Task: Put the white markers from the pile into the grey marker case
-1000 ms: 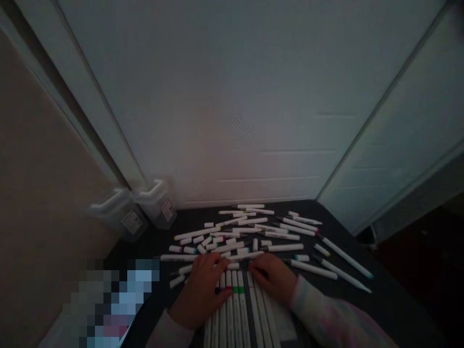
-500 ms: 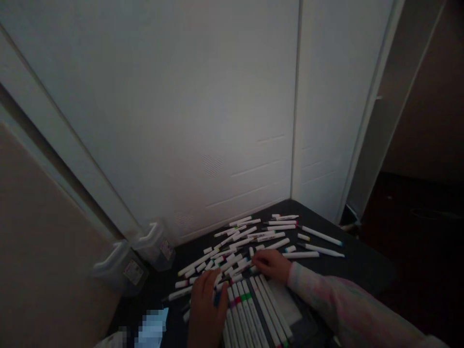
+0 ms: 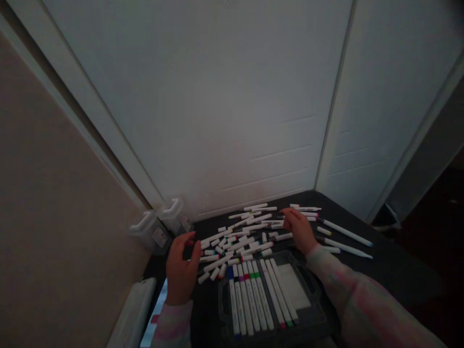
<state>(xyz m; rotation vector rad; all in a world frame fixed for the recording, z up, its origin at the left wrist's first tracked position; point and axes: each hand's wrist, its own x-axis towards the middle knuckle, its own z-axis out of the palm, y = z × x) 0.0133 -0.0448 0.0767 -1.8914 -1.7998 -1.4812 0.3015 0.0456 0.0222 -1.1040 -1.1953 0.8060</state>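
Observation:
Many white markers and loose caps point(image 3: 246, 237) lie scattered on a dark tabletop point(image 3: 380, 270). In front of them sits a dark marker case point(image 3: 308, 295) with several capped markers point(image 3: 250, 299) laid in a row. My left hand point(image 3: 183, 268) hovers at the left edge of the pile, fingers curled and apart, with nothing in it. My right hand point(image 3: 299, 229) reaches over the far right part of the pile, palm down on the markers there; its fingertips are hard to make out in the dim light.
Two clear plastic jugs point(image 3: 159, 227) stand at the back left corner against the white wall point(image 3: 235, 106). A white object point(image 3: 132, 314) lies at the lower left. Long uncapped markers point(image 3: 344, 241) lie at the right of the pile.
Both hands have left the markers in the case. The left hand pulled back to the left, the right hand reached farther back and right. The view has shifted, showing the whole case.

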